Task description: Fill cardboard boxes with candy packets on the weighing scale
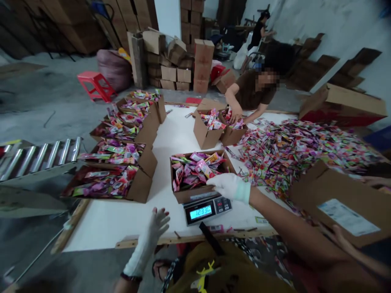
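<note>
An open cardboard box (189, 196) filled with pink and purple packets (195, 169) rests on a digital scale (200, 212), whose lit display seems to read 12330. My right hand (227, 186), in a white glove with a pale green cuff, is at the box's front right corner. Its fingers are together over the rim beside the packets; whether they pinch one is hidden. My left hand (158, 221), in a white glove with bare fingertips, hovers over the table's front edge, left of the scale, fingers spread and nothing in it.
Several filled boxes (146, 162) line the table's left side, beside a roller conveyor (45, 156). A large packet heap (299, 148) covers the right. Across the table, a person (253, 91) reaches into one of two boxes (206, 136). Another box (342, 199) and hands are at right.
</note>
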Demonstrator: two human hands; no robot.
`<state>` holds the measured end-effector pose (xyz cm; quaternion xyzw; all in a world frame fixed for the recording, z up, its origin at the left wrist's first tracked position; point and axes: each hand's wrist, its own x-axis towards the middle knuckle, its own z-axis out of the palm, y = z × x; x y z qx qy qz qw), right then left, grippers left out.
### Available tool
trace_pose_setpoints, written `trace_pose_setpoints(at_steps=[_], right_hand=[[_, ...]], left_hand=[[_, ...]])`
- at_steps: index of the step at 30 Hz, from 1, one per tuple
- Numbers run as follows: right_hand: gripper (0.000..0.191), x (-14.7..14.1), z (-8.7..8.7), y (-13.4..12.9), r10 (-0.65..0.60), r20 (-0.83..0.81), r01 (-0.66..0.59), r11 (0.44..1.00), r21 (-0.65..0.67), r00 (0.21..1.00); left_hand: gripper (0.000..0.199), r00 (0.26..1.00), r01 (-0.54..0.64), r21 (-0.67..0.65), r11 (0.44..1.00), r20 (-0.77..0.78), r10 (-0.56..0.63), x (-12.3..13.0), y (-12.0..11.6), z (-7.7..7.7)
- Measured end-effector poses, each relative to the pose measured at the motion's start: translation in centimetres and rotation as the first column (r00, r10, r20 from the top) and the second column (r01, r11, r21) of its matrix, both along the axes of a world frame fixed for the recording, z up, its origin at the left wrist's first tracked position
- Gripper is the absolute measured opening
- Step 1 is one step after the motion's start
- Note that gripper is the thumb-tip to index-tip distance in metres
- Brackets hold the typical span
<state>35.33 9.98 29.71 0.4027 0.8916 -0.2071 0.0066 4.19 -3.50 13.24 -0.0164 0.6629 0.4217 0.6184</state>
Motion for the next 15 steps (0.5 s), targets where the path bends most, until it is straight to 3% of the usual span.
trace_pose_setpoints(at_steps=[3,6,11,15], right_hand=[[0.033,1.5,1.8,0.1,-0.042,-0.216,0.063,0.994,0.089,0.976],[0.030,2.6,3.9,1.0,-0.116,-0.475,0.213,0.965,0.155,0.872],[0.023,3.6,5.7,2.5,-0.192,-0.637,0.358,0.923,0.141,0.747],[0.024,3.3,5.7,3.4,-0.155,-0.608,0.349,0.912,0.214,0.779]], left_hand=[[0.052,0.991,-0.004,0.245,0.969,-0.132,0.037,0.2,3.1,2.3],[0.059,0.976,-0.005,0.447,0.894,-0.191,0.101,0.3,6.4,4.8],[0.058,0.982,-0.029,0.565,0.825,-0.138,0.129,1.3,9.3,8.6],[0.053,0.982,-0.030,0.575,0.817,-0.136,0.131,2.3,9.8,10.4]])
